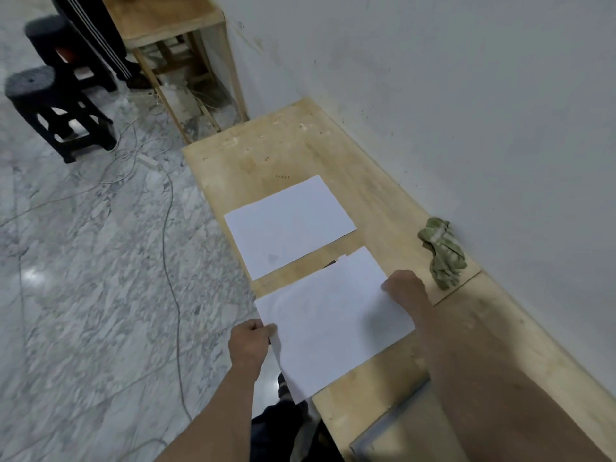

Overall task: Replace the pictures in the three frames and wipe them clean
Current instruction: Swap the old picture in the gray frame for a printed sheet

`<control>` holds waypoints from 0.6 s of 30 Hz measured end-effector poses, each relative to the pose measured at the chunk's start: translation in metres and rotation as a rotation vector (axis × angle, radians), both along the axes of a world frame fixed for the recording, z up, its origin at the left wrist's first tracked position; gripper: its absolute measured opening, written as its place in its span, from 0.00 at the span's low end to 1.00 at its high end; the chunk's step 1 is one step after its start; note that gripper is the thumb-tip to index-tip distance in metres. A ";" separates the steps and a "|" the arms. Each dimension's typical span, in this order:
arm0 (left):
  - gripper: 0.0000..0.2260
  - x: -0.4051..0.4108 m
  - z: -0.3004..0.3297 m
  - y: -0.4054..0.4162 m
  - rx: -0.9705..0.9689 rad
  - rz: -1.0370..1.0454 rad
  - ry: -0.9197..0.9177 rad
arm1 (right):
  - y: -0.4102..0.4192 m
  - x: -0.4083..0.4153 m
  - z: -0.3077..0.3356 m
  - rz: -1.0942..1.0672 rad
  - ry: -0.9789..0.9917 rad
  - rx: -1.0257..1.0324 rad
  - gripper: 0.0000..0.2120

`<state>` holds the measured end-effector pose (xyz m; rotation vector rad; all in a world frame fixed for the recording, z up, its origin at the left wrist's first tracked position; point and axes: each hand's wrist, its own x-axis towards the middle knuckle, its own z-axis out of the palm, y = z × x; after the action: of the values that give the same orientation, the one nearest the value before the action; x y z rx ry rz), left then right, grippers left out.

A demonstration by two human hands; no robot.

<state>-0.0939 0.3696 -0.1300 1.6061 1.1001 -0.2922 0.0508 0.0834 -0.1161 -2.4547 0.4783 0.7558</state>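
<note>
- The left hand [248, 345] is pinching the near-left edge of a white sheet [333, 325], thumb on top and fingers underneath, closed on the paper.
- The right hand [405, 288] is resting at the sheet's far-right corner with its fingers curled; whether it is gripping the sheet or only pressing on it, I cannot tell.
- The sheet is lying across the front edge of the wooden workbench [293, 151], with its near corner hanging out past the edge.
- Another white sheet [361, 263] is peeking out from under the held sheet's far side, with something dark showing just beside it, possibly a frame edge, though it is too hidden to be sure.
- A further white sheet [290, 225] is lying flat and alone farther along the bench, apart from the held one.
- A grey flat panel [390, 431], perhaps a frame or its backing, is sitting at the near end of the bench, partly under the right forearm.
- The task is looking early: no picture is visibly seated in a frame, and the wiping seems not yet begun.
- The green cloth [441, 256] is lying crumpled against the wall [466, 95], just beyond the right hand.
- Nothing is blocking the bench top; the black stools [56, 111] and loose cables [170, 228] on the marble floor are standing well clear to the left.
</note>
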 end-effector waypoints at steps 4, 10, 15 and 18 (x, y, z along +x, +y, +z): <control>0.07 0.003 0.017 0.005 -0.033 -0.020 -0.049 | -0.018 -0.014 0.018 -0.104 -0.060 0.144 0.14; 0.07 0.019 0.062 -0.002 -0.088 -0.137 -0.138 | -0.059 -0.058 0.061 -0.547 0.009 0.485 0.07; 0.04 0.030 0.080 -0.042 -0.104 -0.313 -0.145 | -0.102 -0.121 0.083 -0.801 0.006 0.534 0.08; 0.06 0.034 0.075 -0.081 -0.070 -0.441 -0.133 | -0.126 -0.177 0.091 -0.981 -0.023 0.543 0.05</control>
<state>-0.0600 0.2890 -0.0546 1.7677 0.6199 -0.4997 -0.1261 -0.0425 -0.0247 -1.4489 1.1576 0.3503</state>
